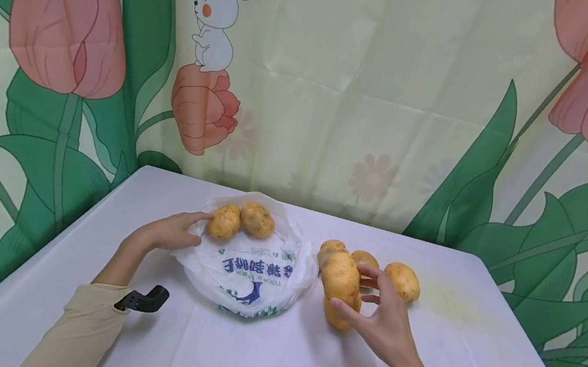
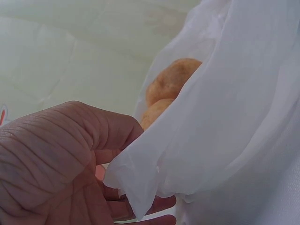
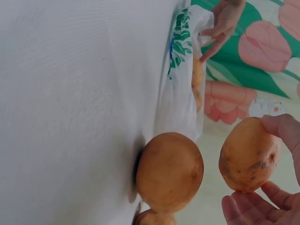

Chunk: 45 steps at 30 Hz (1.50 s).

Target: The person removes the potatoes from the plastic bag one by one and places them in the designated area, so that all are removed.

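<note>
My right hand point(image 1: 384, 320) grips a potato point(image 1: 341, 276) between thumb and fingers, held up off the table. In the right wrist view, that potato point(image 3: 249, 155) hangs beside another potato point(image 3: 169, 172) resting on the table. At the left, my left hand point(image 1: 171, 232) holds the edge of a thin white plastic bag point(image 1: 254, 289) printed in blue and green. Two potatoes lie on the bag's far part, one potato point(image 1: 224, 221) by my left fingertips and another potato point(image 1: 257, 220) beside it. The left wrist view shows the bag's rim point(image 2: 136, 178) between thumb and fingers.
Behind the held potato stand more loose potatoes, including one potato point(image 1: 402, 282) farther right. A white cloth covers the table point(image 1: 219, 364). A curtain point(image 1: 321, 85) with tulips and a rabbit hangs past the far edge.
</note>
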Motion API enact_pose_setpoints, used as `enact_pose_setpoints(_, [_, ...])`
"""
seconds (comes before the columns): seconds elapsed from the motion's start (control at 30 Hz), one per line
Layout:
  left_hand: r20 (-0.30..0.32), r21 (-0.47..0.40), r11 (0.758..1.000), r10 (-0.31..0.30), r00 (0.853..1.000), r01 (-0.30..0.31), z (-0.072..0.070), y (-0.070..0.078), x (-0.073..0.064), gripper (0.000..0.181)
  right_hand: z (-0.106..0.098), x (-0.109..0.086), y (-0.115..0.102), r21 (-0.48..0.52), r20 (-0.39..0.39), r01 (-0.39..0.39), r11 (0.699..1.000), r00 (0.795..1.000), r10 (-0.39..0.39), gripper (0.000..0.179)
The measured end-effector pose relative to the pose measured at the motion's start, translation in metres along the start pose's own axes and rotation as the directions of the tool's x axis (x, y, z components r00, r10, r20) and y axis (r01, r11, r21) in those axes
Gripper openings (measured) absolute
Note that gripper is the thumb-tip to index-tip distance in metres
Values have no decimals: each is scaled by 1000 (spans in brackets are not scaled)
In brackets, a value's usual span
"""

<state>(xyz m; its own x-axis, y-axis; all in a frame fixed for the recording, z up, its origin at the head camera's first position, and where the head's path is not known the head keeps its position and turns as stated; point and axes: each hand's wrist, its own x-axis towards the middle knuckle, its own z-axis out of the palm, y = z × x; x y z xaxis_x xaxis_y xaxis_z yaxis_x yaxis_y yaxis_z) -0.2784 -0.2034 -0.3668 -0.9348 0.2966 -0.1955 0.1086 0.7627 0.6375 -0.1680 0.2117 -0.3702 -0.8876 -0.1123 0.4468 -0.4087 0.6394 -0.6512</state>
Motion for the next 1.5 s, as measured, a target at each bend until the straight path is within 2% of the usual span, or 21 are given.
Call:
enact_pose_setpoints(0.17, [1,-6,1000,5,1000,-5,-1,0,0,66,-6,-2,4,-13,-16,-6,1000,1000,6,70])
enact_pose_setpoints(0.43, [8,-1,1000,7,1000,-7,-2,0,1,66,-14,-7,11,-76,-19,-78,994,997,77,74])
enact_pose_setpoints(0.73, [4,11,1000,13,1000,-13,-3,1,2,66,-23,-13,20,-113,-58,-76,991,996,70,70])
enact_pose_setpoints(1.13, [13,-6,1000,3,1000,-3,-2,0,2,67,-34,-18,31,-137,-67,-116,984,992,108,71])
enact_pose_setpoints(1.5, [13,-1,1000,-2,1000,2,-2,1,1,66,-43,-17,42,-190,-12,-157,969,987,157,75])
